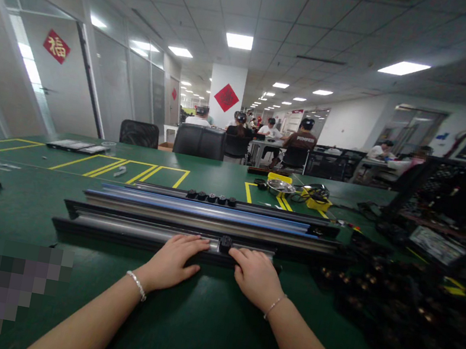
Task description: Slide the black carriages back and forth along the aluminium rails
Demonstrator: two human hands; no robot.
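Observation:
Several long black metal rails lie side by side across the green table in front of me. On the nearest rail (115, 226), with its grey inner channel, sits a small black block-shaped piece (225, 245). My left hand (177, 258) rests on this rail to the left of the piece, its fingers stretched out and its thumb apart. Just right of the piece, my right hand (257, 275) lies over the rail with fingers extended, fingertips close to the piece; I cannot tell if they touch it. Several similar black pieces (211, 198) stand in a row on the farthest rail.
A blue-lined rail (208, 210) lies among the others. At right are a dark heap of small parts (399, 306) and an open equipment case (446, 218). Farther back are a metal bowl (281, 187) and a yellow box (316, 200). People sit beyond the table.

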